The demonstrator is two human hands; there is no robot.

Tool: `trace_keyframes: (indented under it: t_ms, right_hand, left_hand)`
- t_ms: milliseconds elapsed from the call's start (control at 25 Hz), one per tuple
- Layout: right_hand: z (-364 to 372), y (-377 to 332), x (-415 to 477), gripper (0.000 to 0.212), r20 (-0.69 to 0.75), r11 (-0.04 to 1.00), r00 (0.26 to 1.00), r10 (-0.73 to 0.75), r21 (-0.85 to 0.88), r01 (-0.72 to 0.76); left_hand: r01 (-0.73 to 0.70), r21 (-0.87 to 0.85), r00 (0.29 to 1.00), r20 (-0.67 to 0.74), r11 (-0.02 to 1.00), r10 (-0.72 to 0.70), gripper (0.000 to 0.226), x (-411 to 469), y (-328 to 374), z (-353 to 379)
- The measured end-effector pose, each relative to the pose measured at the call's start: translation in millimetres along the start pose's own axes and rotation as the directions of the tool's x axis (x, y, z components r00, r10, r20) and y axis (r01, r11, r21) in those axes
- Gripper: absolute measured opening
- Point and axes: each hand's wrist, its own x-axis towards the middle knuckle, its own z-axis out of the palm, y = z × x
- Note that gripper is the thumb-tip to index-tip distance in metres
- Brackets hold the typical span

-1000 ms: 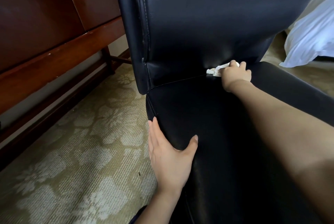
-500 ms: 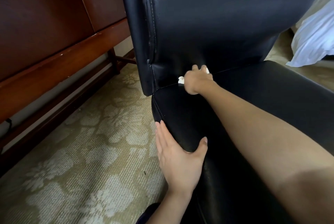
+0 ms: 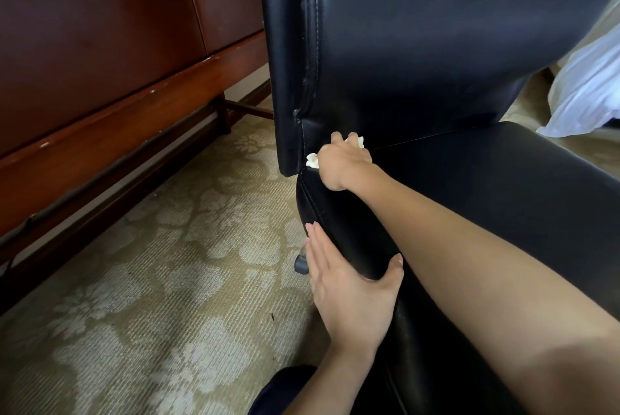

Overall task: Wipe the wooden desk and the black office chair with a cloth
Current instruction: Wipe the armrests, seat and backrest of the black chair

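Observation:
The black office chair (image 3: 436, 45) fills the middle and right of the head view, its seat sloping toward me. My right hand (image 3: 342, 163) grips a small white cloth (image 3: 312, 160) and presses it into the crease where backrest meets seat, near the seat's left end. Only scraps of cloth show at either side of the fingers. My left hand (image 3: 349, 287) rests flat against the seat's left side edge, fingers straight, thumb over the top. The wooden desk (image 3: 117, 55) stands at the left, its dark panels and lower rail in view.
Patterned beige carpet (image 3: 151, 297) covers the floor between desk and chair. A chair caster (image 3: 301, 263) shows under the seat beside my left hand. White bedding (image 3: 590, 89) lies at the right edge. A dark trouser knee (image 3: 285, 388) is at the bottom.
My right hand has slid the cloth leftward along the seat crease, from the middle to near the left corner. My left hand has stayed on the seat's side edge.

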Motion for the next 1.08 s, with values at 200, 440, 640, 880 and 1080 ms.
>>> trace_keyframes:
  t_ms: [200,440,640,880,1080]
  right_hand:
    - [9,-13,-8,0.045,-0.045,0.996,0.995,-0.089,-0.030,0.088]
    - [16,3,-27,0.052,-0.079,0.963,0.961,-0.266,-0.074,0.261]
    - [21,21,-56,0.054,-0.090,0.924,0.920,-0.381,-0.066,0.376]
    - [25,37,-94,0.048,-0.097,0.920,0.915,-0.392,-0.049,0.389]
    - [26,51,-130,0.047,-0.096,0.921,0.916,-0.389,-0.024,0.388]
  left_hand:
    - [-0.010,-0.042,1.000,-0.008,0.999,0.009,0.110,1,-1,-1]
    - [0.053,-0.231,0.998,-0.010,0.971,-0.057,0.080,1,0,-4]
    - [0.033,-0.361,0.995,-0.077,0.932,-0.065,0.078,1,1,-3]
    - [-0.083,-0.453,0.981,-0.193,0.887,-0.007,0.072,3,0,-1]
    - [-0.115,-0.481,0.976,-0.218,0.869,0.009,0.077,3,-2,-1]
